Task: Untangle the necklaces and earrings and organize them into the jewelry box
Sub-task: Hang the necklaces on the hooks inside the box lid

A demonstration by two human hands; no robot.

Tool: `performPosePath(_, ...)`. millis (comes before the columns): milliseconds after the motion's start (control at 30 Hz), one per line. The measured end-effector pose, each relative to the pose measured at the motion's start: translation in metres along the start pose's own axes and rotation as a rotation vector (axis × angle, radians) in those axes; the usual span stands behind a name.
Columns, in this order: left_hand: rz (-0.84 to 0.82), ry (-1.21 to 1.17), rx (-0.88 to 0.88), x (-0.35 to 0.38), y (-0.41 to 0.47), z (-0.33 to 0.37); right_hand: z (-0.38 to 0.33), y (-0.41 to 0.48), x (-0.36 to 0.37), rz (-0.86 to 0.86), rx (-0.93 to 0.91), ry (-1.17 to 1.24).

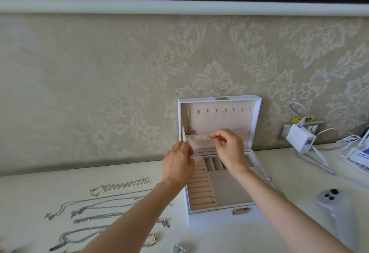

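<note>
A white jewelry box [217, 215] stands open on the table, its lid [253, 105] upright against the wall. A silver cross necklace [189, 127] hangs from the leftmost hook inside the lid. My left hand [178, 164] pinches the left edge of the lid's beige pocket [199, 139]. My right hand [229, 149] pinches the pocket's top edge near its middle. Several silver necklaces [99, 206] lie side by side on the table to the left. A pearl bracelet [121, 185] lies behind them.
A white controller [337, 210] lies on the table at the right. A white charger [301, 139] with cables sits in a wall socket behind it, and a clear holder [357, 156] stands at the far right. A small gold bracelet [150, 240] lies near my left forearm.
</note>
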State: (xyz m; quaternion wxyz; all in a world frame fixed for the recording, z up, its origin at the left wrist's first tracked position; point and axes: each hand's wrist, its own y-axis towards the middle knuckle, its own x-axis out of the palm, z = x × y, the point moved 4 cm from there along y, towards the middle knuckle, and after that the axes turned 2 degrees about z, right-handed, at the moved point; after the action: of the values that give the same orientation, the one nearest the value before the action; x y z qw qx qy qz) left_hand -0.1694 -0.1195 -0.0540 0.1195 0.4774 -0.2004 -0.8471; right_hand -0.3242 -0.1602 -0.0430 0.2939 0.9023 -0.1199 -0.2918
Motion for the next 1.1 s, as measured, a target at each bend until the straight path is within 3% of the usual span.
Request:
performPosePath(100,-0.038,0.024,-0.105,-0.011,-0.011,-0.012,-0.006,-0.012,0.005,-0.052,0.003,0.005)
performPosePath(267,-0.464,0.196,-0.297,0.006,-0.034,-0.026,-0.002,-0.037,0.008,-0.189,0.142,-0.146)
performPosePath(367,-0.594,0.071,-0.355,0.022,-0.040,-0.028,0.006,-0.045,0.002,-0.271,0.197,-0.228)
performPosePath(500,-0.599,-0.018,-0.319,0.019,-0.042,-0.023,0.007,-0.058,0.003,-0.402,0.210,-0.290)
performPosePath(800,-0.649,-0.111,-0.315,0.003,-0.069,-0.016,-0.010,-0.075,0.000,-0.438,0.192,-0.404)
performPosePath(933,-0.648,-0.040,-0.293,-0.006,-0.071,-0.020,-0.013,-0.082,-0.001,-0.391,0.200,-0.406)
performPosePath(1100,-0.187,0.118,-0.467,-0.036,-0.048,-0.082,-0.028,-0.080,0.002,-0.266,0.119,-0.314)
